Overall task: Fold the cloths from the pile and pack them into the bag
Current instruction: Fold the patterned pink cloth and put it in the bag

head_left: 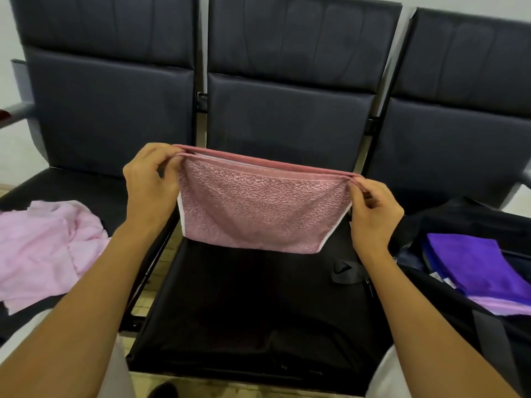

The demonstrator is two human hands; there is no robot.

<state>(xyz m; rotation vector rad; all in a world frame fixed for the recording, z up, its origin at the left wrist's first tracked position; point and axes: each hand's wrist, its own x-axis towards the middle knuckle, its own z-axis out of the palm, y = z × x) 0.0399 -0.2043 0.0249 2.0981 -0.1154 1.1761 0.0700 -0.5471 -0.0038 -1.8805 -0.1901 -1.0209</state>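
A dusty pink terry cloth hangs doubled over in the air above the middle seat. My left hand pinches its top left corner and my right hand pinches its top right corner, stretching the top edge taut. On the left seat lies a crumpled pale pink cloth. An open black bag sits on the right seat, with a folded purple cloth inside on top of a lilac one.
Three dark padded seats stand in a row; the middle seat lies below the hanging cloth. A black strap buckle from the bag lies on that seat's right side. A metal armrest sticks out at the far left.
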